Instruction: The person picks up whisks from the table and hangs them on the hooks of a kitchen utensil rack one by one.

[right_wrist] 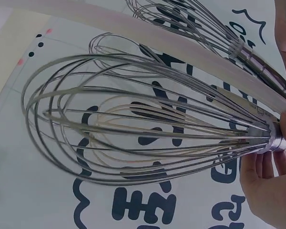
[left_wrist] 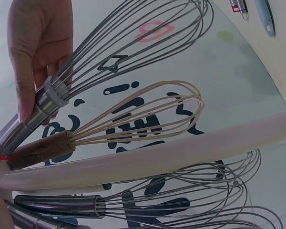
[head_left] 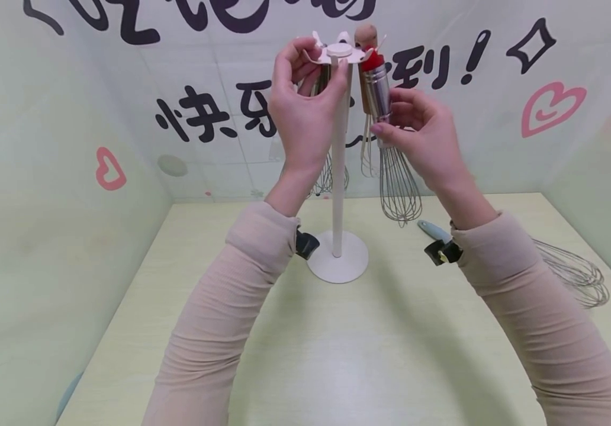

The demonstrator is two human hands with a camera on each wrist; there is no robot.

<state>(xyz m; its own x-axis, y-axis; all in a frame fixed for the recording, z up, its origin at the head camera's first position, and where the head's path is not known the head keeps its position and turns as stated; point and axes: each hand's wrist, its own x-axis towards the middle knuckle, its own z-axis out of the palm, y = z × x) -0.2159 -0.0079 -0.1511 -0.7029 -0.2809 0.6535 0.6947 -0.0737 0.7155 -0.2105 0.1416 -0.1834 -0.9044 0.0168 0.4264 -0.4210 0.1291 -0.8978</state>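
Observation:
A white stand (head_left: 340, 148) with a round base holds a hook ring (head_left: 339, 52) at its top. My left hand (head_left: 305, 106) grips the hook ring, thumb against the top of the post. In my right hand (head_left: 425, 127), thumb and fingers pinch the steel handle of a wire whisk (head_left: 401, 183); its red end (head_left: 372, 60) is right at a hook and its wires point down. Beside it hangs a wooden-handled whisk (left_wrist: 43, 149) with pale wires. On the post's other side hang steel whisks (left_wrist: 57, 206), partly hidden by my left hand in the head view.
A whisk with a blue handle (head_left: 433, 231) lies on the table (head_left: 327, 355) at the right, partly behind my right forearm. A small red-and-silver handle end (left_wrist: 238, 6) shows near it in the left wrist view. A printed cloth backdrop (head_left: 220, 160) stands behind the table.

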